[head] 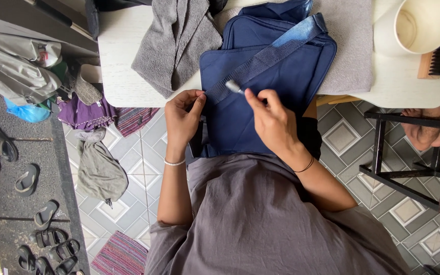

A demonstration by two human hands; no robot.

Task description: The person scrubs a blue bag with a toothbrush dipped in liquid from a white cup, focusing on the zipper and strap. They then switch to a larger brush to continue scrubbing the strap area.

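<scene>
Navy bag (pixel 260 86) lies over the tabletop's (pixel 123 61) near edge, lower part hanging toward the lap. Left hand (pixel 182 119) pinches the bag's edge by the webbing strap (pixel 266 58); right hand (pixel 273 119) grips a small brush (pixel 234 86), bristles on the strap. Judgement: keep the fabric taut, use short strokes. Count: one bag, one brush, one white cup (pixel 416 25), two grey towels (pixel 176 40).

One navy bag (pixel 271 76), two grey towels (pixel 176 43), one white cup (pixel 416 25), one small brush (pixel 234 87), two hands (pixel 182 119).
</scene>
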